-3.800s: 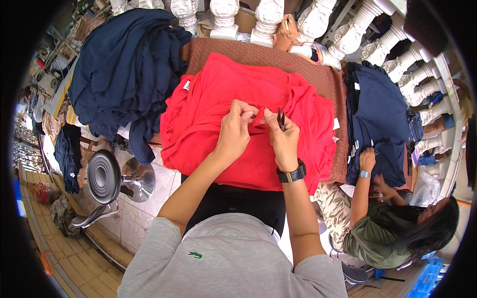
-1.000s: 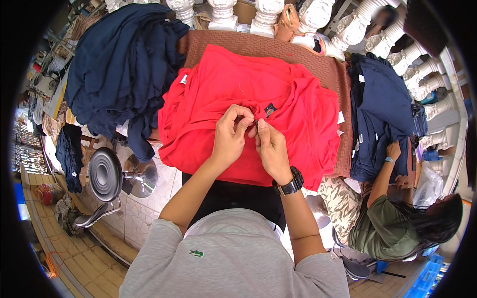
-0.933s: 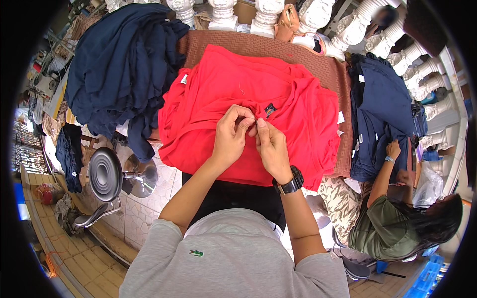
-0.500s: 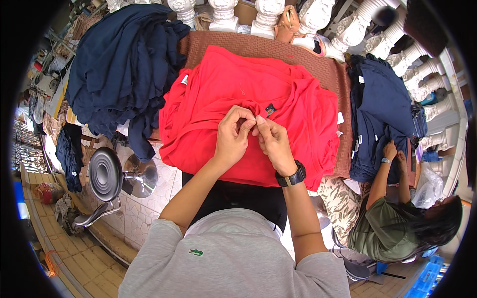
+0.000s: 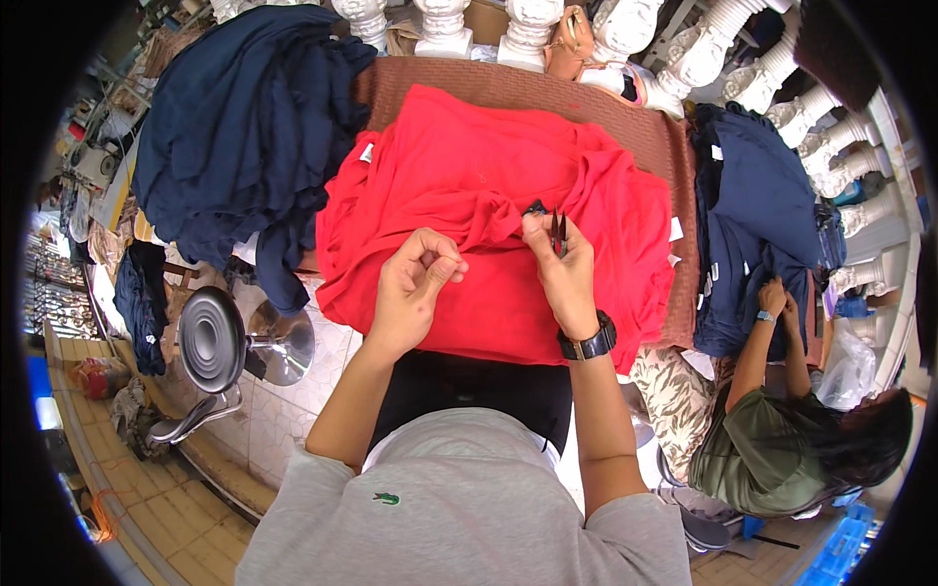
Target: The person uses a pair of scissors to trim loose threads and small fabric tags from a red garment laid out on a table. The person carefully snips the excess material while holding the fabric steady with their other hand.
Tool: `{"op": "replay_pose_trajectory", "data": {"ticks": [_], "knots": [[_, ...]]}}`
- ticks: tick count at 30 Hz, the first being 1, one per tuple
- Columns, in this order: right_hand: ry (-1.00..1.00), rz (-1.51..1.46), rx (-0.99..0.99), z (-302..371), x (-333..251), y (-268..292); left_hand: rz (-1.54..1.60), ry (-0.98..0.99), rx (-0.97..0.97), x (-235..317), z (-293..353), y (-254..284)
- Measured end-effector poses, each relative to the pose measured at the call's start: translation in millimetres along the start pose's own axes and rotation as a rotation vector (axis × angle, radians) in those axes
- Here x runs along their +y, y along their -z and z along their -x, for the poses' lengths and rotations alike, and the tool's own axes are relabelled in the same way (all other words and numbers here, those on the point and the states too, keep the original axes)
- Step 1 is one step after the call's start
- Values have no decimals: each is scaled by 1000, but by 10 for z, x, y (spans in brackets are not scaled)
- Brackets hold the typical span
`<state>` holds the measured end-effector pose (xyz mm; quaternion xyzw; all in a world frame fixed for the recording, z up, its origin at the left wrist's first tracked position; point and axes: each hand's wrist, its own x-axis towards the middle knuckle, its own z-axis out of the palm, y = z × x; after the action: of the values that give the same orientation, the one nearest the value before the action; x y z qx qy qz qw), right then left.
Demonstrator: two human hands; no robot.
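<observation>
The right hand [image 5: 567, 274] is closed round dark snips [image 5: 555, 232], their blades pointing away from the body; its thumb and forefinger seem to pinch a raised fold [image 5: 494, 223] of red cloth [image 5: 479, 142] — the fold running leftward from the grip, nearer this hand; a dark label [image 5: 534, 207] sits just beyond the thumb; the left hand [image 5: 406, 290], fingertips pressed together — any thread between them too fine to tell — hangs lower left of the fold, apart from it; the red cloth spreads beneath and beyond both.
</observation>
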<state>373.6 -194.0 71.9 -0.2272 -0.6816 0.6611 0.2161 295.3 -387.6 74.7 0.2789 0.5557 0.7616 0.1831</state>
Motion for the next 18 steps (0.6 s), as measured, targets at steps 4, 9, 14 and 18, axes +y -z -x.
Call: {"op": "replay_pose_trajectory", "data": {"ticks": [4,9,14,18], "knots": [[121,2,-35,19,-120,-59,93,-13,59,-35,-57,-95],[460,325,-109,-171,-290,-25,111,54,45,-56,-82,-93],[301,360,-201,-250,-527,24,-518,-113,136,-3,-74,-321],[354,188,-164,-314,-398,8,-584,-216,180,58,-80,-417]]}}
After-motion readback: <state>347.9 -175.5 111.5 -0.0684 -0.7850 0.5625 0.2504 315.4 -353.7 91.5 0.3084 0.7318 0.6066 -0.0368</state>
